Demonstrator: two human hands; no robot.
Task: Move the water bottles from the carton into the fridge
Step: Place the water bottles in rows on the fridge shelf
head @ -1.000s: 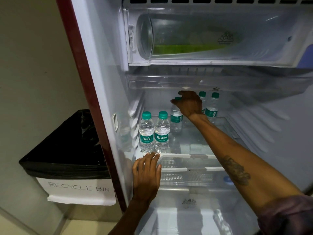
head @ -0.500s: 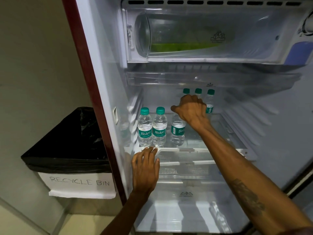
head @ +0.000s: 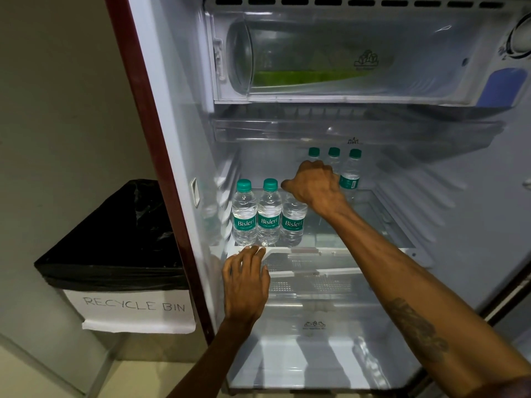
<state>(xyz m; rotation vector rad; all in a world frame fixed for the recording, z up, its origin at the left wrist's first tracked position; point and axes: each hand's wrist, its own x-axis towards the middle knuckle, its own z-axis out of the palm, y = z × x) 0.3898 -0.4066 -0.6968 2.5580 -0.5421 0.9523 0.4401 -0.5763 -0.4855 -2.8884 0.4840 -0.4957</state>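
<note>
Forward from the shelf's rear has come the right hand (head: 314,186), fingers curled over the top of a Bisleri water bottle (head: 293,224) now standing against the pair of front bottles (head: 269,216) on the fridge shelf (head: 330,250). Three rear bottles (head: 351,175) stand behind. The left hand (head: 245,282) rests flat, fingers straight, on the shelf's front edge.

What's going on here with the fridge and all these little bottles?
A person is stocking the fridge with water bottles. The right hand grips the top of a bottle standing on the shelf, next to two front bottles. Three back bottles stand behind. The left hand rests on the shelf's front edge.
</note>
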